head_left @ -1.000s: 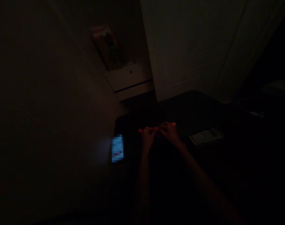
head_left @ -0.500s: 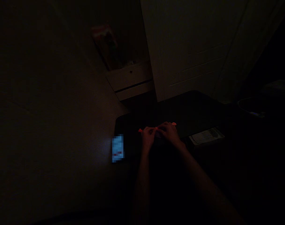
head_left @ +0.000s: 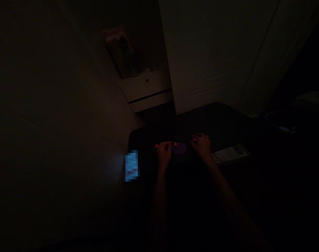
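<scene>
The scene is very dark. My left hand [head_left: 164, 153] is closed, its fingertips pressed together at the left edge of a flat purple piece [head_left: 179, 149]; what they pinch, if anything, is hidden. One small red-orange piece [head_left: 175, 144] lies at the purple piece's upper edge, just right of those fingertips. Beside the left hand's outer side is another red-orange bit [head_left: 156, 146]. My right hand [head_left: 202, 145] stands apart to the right, fingers curled around a third small red-orange piece [head_left: 194, 139]. The kind of these pieces is too dim to tell.
Everything rests on a dark tabletop [head_left: 214, 119]. A lit phone screen [head_left: 131, 166], blurred out, is at the left edge. Banknote-like printed paper [head_left: 231, 153] lies right of my hands. A thin cable loop [head_left: 273, 113] is farther right. Drawers [head_left: 151, 85] and a pale panel [head_left: 209, 63] stand behind.
My right hand has moved right, away from my left hand, to the right-hand red-orange piece. The purple piece and middle red-orange piece are now uncovered. My left hand has barely moved.
</scene>
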Demonstrator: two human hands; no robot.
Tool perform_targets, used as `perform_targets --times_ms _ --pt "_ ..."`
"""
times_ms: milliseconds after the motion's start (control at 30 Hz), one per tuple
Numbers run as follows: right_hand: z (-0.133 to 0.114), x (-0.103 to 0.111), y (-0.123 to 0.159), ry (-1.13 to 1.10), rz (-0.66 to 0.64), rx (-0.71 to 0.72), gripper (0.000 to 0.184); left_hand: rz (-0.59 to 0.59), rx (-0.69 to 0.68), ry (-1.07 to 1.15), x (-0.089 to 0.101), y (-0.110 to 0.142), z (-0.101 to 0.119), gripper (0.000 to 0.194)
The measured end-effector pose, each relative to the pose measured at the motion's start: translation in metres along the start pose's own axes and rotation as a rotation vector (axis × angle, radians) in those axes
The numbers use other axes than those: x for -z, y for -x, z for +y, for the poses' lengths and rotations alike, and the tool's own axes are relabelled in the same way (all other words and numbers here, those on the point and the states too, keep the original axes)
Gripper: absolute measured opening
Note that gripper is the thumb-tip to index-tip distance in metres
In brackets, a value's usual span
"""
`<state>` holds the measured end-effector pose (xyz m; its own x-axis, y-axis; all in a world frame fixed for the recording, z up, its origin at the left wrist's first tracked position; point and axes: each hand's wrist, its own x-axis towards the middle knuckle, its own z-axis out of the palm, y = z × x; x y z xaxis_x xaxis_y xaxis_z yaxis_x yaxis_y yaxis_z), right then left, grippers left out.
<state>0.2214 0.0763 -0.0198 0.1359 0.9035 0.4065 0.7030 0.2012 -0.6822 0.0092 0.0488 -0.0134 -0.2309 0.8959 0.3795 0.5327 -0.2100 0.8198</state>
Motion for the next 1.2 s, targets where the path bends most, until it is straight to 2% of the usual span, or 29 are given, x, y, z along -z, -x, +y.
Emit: perform_targets --times_ms 67,167,300,433,600,800,967,1200 --pt "0.004 -0.001 -0.001 -0.022 -0.024 -0.022 0.021 0.020 0.027 0.015 0.000 0.000 -0.001 0.017" --pt "0.002 0.000 -0.002 -0.212 0.008 -0.062 0.024 0.023 0.065 0.047 0.001 -0.001 -0.003 0.017" --pt "-0.012 0.000 -0.003 -0.576 -0.052 -0.094 0.032 0.017 0.088 0.083 0.003 0.001 -0.002 0.017" --pt "-0.032 -0.002 0.001 -0.746 -0.107 -0.057 0.038 0.000 0.083 0.080 0.005 0.003 0.004 0.024" --pt "-0.052 -0.005 0.010 -0.647 -0.150 0.031 0.024 -0.040 0.066 0.155 0.007 0.006 0.016 0.026" --pt "-0.066 -0.008 0.019 -0.670 -0.184 0.001 0.025 -0.096 0.056 0.256 0.011 0.009 0.027 0.017" --pt "-0.066 -0.006 0.019 -0.671 -0.203 -0.022 0.022 -0.131 0.057 0.272 0.014 0.011 0.032 0.024" --pt "-0.056 -0.005 0.016 -0.517 -0.236 0.069 0.021 -0.166 0.099 0.338 0.008 0.008 0.022 0.032"
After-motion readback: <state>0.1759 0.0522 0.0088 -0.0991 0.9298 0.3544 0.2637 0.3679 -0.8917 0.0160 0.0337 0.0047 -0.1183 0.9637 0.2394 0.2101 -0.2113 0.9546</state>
